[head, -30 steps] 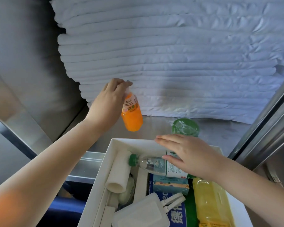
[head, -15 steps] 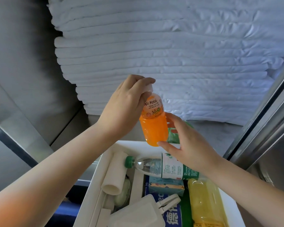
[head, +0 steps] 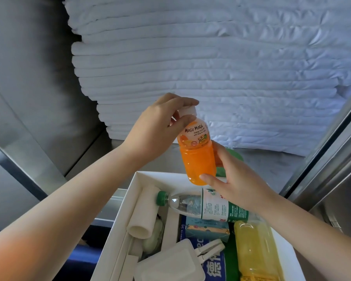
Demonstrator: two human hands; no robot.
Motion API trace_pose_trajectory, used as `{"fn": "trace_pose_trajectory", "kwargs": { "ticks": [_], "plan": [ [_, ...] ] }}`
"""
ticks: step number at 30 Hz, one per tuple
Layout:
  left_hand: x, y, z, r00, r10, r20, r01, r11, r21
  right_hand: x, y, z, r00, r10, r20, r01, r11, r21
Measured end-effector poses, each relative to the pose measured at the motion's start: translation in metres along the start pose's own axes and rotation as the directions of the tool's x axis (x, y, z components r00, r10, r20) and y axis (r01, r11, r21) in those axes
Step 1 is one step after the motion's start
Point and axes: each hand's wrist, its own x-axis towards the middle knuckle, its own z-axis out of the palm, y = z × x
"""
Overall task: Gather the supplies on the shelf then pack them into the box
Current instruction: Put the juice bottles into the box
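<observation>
A small orange juice bottle (head: 197, 155) with a white cap hangs upright above the far edge of the white box (head: 118, 218). My left hand (head: 160, 126) pinches its cap and neck. My right hand (head: 231, 175) wraps round its lower body from the right, thumb on the front. In the box lie a water bottle (head: 199, 205) with a green cap, a yellow bottle (head: 253, 248), a white roll (head: 144, 211), a white plastic case (head: 170, 264) and blue packets (head: 205, 230). A green-lidded item (head: 234, 156) sits on the shelf, mostly hidden behind my right hand.
A tall stack of white folded sheets (head: 211, 67) fills the back of the steel shelf (head: 272, 165). Metal shelf walls and posts rise at the left (head: 28, 98) and right (head: 332, 149). The box sits at the shelf's front edge.
My left hand carried the orange bottle right and toward the box. My right hand rose from the water bottle in the box and took hold of the orange bottle's lower part.
</observation>
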Motion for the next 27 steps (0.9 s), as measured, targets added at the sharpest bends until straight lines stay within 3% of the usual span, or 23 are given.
{"fn": "trace_pose_trajectory", "kwargs": {
  "ticks": [8,15,23,27],
  "plan": [
    [0.004,0.002,0.003,1.0,0.018,0.009,-0.018,1.0,-0.019,0.005,-0.008,0.002,0.974,0.018,-0.226,-0.04,0.995,-0.094],
    [0.007,0.002,-0.004,0.996,0.039,0.08,-0.037,0.999,-0.033,0.003,-0.004,0.002,0.968,0.092,-0.232,-0.083,0.995,0.047],
    [-0.005,0.011,0.001,0.999,0.051,-0.008,-0.051,0.997,-0.051,0.001,-0.002,0.004,0.984,0.08,-0.157,-0.069,0.995,0.071],
    [-0.014,0.016,-0.003,0.999,0.036,-0.028,-0.038,0.996,-0.081,0.003,0.002,0.003,0.976,0.107,-0.188,-0.104,0.994,0.028]
  ]
}}
